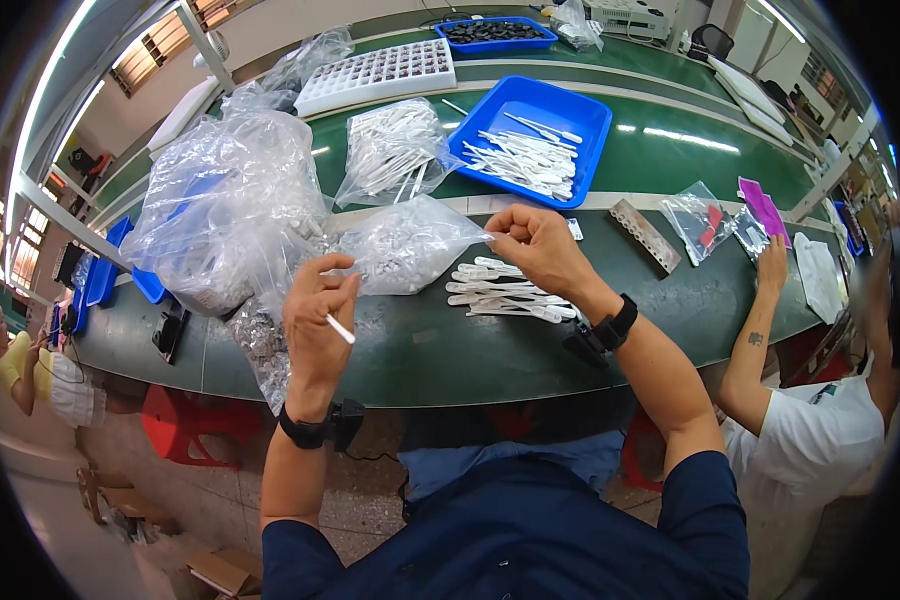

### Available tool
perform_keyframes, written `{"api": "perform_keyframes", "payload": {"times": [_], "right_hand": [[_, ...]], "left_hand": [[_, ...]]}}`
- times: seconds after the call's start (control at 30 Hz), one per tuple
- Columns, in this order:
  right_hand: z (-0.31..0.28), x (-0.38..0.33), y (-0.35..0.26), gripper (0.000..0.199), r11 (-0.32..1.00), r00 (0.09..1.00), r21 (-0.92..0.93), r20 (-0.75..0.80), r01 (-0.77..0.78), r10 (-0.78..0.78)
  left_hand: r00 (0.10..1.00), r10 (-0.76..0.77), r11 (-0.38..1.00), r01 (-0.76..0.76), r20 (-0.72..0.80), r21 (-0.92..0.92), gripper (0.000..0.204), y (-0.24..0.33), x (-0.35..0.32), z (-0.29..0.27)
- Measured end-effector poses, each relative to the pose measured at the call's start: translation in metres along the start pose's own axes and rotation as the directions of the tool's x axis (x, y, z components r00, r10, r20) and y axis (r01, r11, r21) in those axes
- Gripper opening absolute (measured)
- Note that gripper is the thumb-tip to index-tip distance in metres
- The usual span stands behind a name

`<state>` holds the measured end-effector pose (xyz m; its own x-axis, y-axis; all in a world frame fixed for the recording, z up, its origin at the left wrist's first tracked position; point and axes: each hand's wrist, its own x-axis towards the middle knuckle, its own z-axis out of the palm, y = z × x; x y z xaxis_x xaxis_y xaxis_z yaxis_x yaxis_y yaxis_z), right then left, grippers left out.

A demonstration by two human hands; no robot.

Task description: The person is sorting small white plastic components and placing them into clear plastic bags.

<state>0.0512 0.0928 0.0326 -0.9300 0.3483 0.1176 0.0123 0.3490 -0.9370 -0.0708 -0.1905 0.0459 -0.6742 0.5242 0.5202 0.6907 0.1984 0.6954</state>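
Left hand (320, 312) holds a white stick (341, 329); right hand (543, 248) pinches a filled bag (410, 245); droppers (505, 293) lie bunched, more remain in a tray (596, 120).

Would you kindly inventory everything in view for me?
Bench: one, green, centre
Pipette-like pieces: many, white, bench and tray
Large bags: several, clear, left
Middle bag: one, clear, centre
Pipette bag: one, clear, upper centre
Trays: several, blue, back, left
Gridded rack: one, white, back left
Perforated strip: one, brown, right
Packet: one, purple, right
Stool: one, red, lower left
Co-workers: two, white and yellow tops, either side
Left hand: one, bare, holding white stick
Right hand: one, bare, pinching middle bag
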Motion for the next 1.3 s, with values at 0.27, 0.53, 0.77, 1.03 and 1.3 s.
{"api": "perform_keyframes", "payload": {"times": [0.27, 0.53, 0.77, 1.03, 1.3], "right_hand": [[0.011, -0.004, 0.0, 0.019, 0.982, 0.975, -0.046, -0.121, 0.181, -0.185], [-0.007, 0.07, -0.024, 0.026, 0.991, 0.987, -0.05, -0.091, 0.127, -0.131], [-0.02, 0.102, -0.033, 0.027, 0.991, 0.987, 0.026, -0.097, 0.131, -0.128], [-0.02, 0.108, -0.04, 0.026, 0.985, 0.986, 0.092, -0.097, 0.143, -0.134], [-0.029, 0.119, -0.037, 0.024, 0.977, 0.991, 0.167, -0.018, 0.132, -0.131]], "left_hand": [[0.926, 0.378, 0.782, -0.314, -0.01, 0.539, 0.015, 0.006, 0.027, -0.004], [0.982, 0.185, 0.971, -0.189, 0.041, 0.144, 0.016, -0.034, 0.088, -0.024], [0.985, -0.163, 0.983, 0.167, 0.057, -0.072, 0.015, -0.039, 0.154, -0.043], [0.966, -0.21, 0.958, 0.234, 0.152, -0.166, 0.016, -0.056, 0.172, -0.051], [0.948, -0.197, 0.934, 0.259, 0.25, -0.245, 0.017, -0.05, 0.169, -0.056]]}}
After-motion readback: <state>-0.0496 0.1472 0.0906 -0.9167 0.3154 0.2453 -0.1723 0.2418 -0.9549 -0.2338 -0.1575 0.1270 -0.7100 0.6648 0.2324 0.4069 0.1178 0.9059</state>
